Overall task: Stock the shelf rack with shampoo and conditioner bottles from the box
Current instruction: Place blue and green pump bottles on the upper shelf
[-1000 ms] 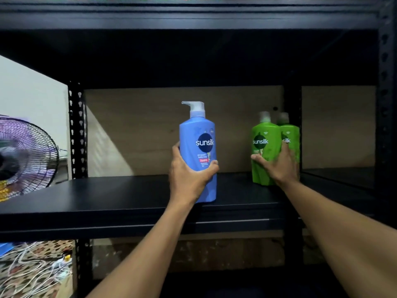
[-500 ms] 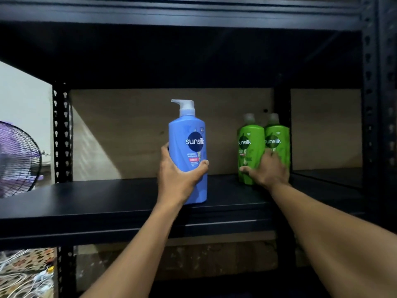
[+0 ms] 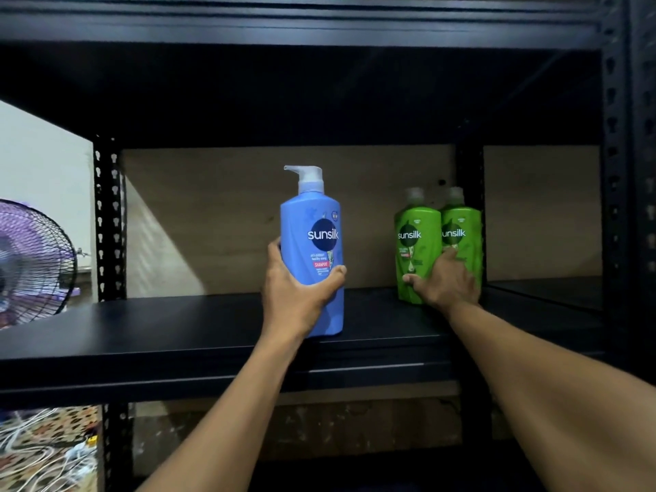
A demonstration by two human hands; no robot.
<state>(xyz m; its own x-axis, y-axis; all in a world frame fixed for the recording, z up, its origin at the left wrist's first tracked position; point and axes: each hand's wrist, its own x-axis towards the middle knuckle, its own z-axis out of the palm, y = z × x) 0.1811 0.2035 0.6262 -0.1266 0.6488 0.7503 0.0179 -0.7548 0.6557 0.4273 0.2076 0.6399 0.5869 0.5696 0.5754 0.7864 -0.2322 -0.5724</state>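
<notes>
My left hand (image 3: 296, 296) grips the lower half of a blue Sunsilk pump bottle (image 3: 314, 243). The bottle stands upright near the front edge of the black middle shelf (image 3: 177, 324). Two green Sunsilk bottles (image 3: 417, 239) (image 3: 461, 236) stand side by side at the back right of the same shelf, against the rear post. My right hand (image 3: 445, 282) lies flat over their lower fronts, thumb on the left one and fingers across the right one. The box is out of view.
The rack's perforated black posts (image 3: 106, 221) (image 3: 614, 172) frame the bay, with a brown backboard (image 3: 230, 214) behind. An upper shelf (image 3: 319, 23) runs overhead. A purple fan (image 3: 32, 264) stands to the left, and white cables (image 3: 46, 452) lie on the floor.
My right hand has slid the two green bottles back toward the rear post, and they now stand side by side. The blue bottle stays upright in my left hand.
</notes>
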